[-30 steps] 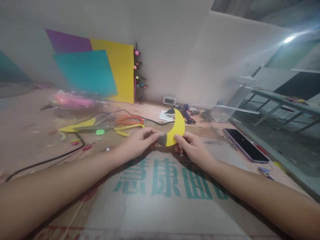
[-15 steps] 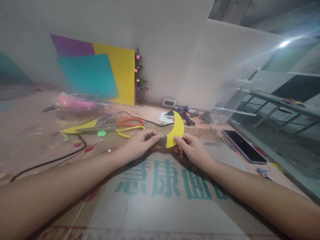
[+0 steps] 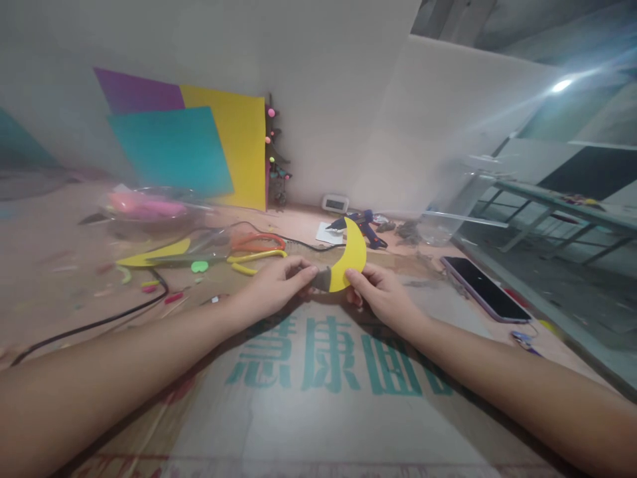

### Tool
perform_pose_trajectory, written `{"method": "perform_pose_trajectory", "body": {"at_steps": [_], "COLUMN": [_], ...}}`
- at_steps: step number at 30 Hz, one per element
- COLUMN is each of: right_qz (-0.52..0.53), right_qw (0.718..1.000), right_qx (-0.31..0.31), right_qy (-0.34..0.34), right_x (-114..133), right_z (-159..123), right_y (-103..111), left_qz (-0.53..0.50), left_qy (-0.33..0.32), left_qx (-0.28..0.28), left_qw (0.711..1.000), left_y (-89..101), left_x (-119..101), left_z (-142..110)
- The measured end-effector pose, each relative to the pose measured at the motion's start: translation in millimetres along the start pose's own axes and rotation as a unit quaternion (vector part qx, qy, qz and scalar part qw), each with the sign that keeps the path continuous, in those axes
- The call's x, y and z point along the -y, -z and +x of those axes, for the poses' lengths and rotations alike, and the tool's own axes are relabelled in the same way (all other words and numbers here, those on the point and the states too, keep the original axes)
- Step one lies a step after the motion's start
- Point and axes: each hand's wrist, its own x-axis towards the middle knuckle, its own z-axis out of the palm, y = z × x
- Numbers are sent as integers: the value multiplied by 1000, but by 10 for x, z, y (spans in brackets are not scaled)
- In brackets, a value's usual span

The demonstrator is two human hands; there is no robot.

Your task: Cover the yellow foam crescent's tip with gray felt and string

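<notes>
A yellow crescent-shaped foam cutout (image 3: pixel 352 255) stands upright above a flattened cardboard sheet (image 3: pixel 318 392) with green characters printed on it. My right hand (image 3: pixel 383 295) pinches the crescent's lower end from the right. My left hand (image 3: pixel 276 285) pinches a grey piece (image 3: pixel 322 279) at the crescent's lower tip from the left. Both hands have thumb and fingers closed, and their fingertips almost meet at the crescent's base.
Orange-handled scissors (image 3: pixel 256 242) and yellow foam scraps (image 3: pixel 154 252) lie left of the hands, with a black cable (image 3: pixel 99 322). A blue glue gun (image 3: pixel 365 226) sits behind. A phone (image 3: pixel 485 289) lies to the right. Coloured sheets (image 3: pixel 199 149) lean on the wall.
The hands and crescent hold the same pose. Only the view shifts slightly.
</notes>
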Motion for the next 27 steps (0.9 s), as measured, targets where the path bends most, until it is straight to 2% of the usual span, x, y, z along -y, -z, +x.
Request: {"method": "perform_pose_trajectory", "body": {"at_steps": [9,13,16,18,20,23,25,27], "right_qz": [-37,-112,-155,-176,-175,-133,-82,-14], "right_qw": [998,984,964,954,955,969,984,996], "right_qx": [-53,-81,-35,-26,-53,-92,-79,-40], "right_qy": [21,114,212,241,235,189,137,75], "right_x": [52,47,12,-6,-10,-3,-4,-16], "right_z": [-31,-69,-96,-112,-120,-103,-72,-36], "right_y": [31,58,51,32,13,-7,-15,-18], "left_qz": [-18,-4,-17,-24,-26,-5,14,24], "left_qy": [-10,-17,8,21,22,3,-11,-19], "left_qx": [-45,-22,-26,-47,-67,-75,-71,-68], "left_qw": [999,1000,999,998,997,997,997,997], "left_y": [1,11,16,16,13,6,4,4], "left_x": [-91,-123,-115,-104,-98,-100,-105,-110], "left_z": [-28,-22,-21,-19,-15,-10,-14,-23]}}
